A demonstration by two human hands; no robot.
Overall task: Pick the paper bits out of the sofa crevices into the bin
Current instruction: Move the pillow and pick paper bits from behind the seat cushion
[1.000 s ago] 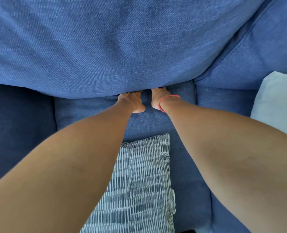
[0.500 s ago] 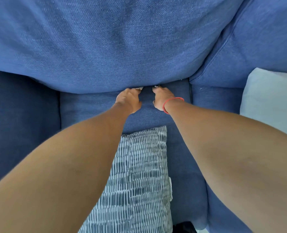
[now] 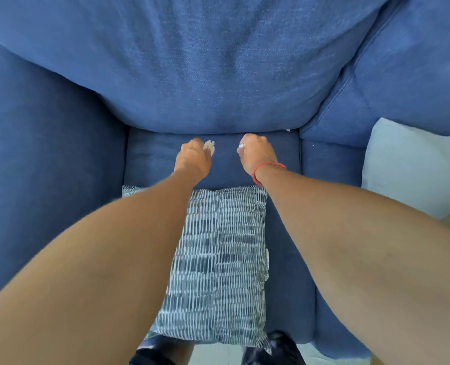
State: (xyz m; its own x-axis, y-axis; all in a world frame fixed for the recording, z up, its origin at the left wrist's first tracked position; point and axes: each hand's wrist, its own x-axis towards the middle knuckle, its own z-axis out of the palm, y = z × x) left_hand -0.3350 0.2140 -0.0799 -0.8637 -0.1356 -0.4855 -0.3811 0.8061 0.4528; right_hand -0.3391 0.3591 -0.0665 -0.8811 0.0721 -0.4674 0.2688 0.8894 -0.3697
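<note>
**Both grips loaded w/ paper, just off the seat's back edge**

Left grip [image 3: 192,160] is clenched round a crumpled paper bit [image 3: 209,148] that pokes out on its inner side, over the seat cushion [image 3: 150,159] near the back edge. Right grip [image 3: 258,154], w/ a red wristband [image 3: 268,169], pinches a smaller white scrap [image 3: 241,145]. Keep both pinches tight & lift straight up so nothing slips back into the crevice under the back cushion [image 3: 218,61]. Another white fleck [image 3: 287,130] seems to sit at the seat's back-right corner, prob. the next pick. Bin not in view, so carry both loads together, clear of the striped pillow [image 3: 223,259] at the front edge, & let go only over the bin.
</note>
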